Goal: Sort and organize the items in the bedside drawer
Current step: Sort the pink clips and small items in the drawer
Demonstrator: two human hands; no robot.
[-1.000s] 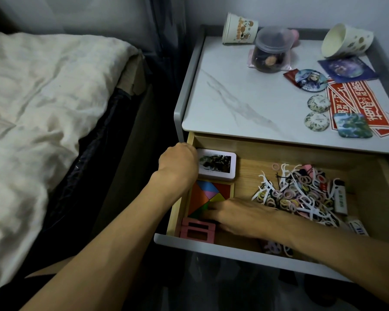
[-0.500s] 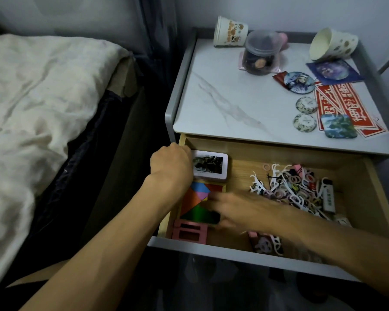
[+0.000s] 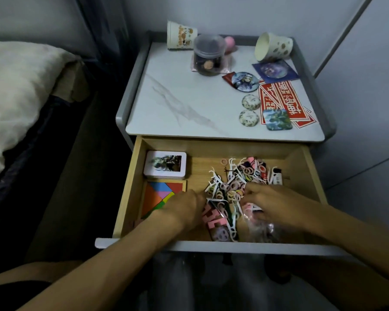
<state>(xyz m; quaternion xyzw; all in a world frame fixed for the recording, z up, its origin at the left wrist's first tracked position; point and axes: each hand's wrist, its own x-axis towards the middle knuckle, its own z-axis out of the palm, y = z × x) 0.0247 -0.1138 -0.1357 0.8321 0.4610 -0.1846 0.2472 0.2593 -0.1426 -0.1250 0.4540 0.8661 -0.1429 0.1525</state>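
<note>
The wooden drawer (image 3: pixel 130 191) of the bedside table stands pulled out. At its back left lies a white tin (image 3: pixel 165 163), with a coloured tangram tray (image 3: pixel 160 195) in front of it. A tangled pile of white floss picks and small hair ties (image 3: pixel 234 180) fills the middle, with a white lighter (image 3: pixel 277 177) at its right edge. Pink plastic pieces (image 3: pixel 215 221) lie at the front. My left hand (image 3: pixel 184 208) is knuckles up at the pile's left edge, its fingertips hidden. My right hand (image 3: pixel 271 203) rests on the pile's right side, over crinkled clear plastic (image 3: pixel 263 230).
On the marble top (image 3: pixel 177 90) are two tipped paper cups (image 3: pixel 181 35), a clear lidded jar (image 3: pixel 209 56), round badges (image 3: pixel 248 110), a square badge (image 3: pixel 277 119) and red cards (image 3: pixel 285 98). A bed with a pale duvet (image 3: pixel 16 90) is on the left, a grey wall panel on the right.
My left hand has left the white tin and come right to the pile. My right hand has gone from the tangram tray to the pile's right side.
</note>
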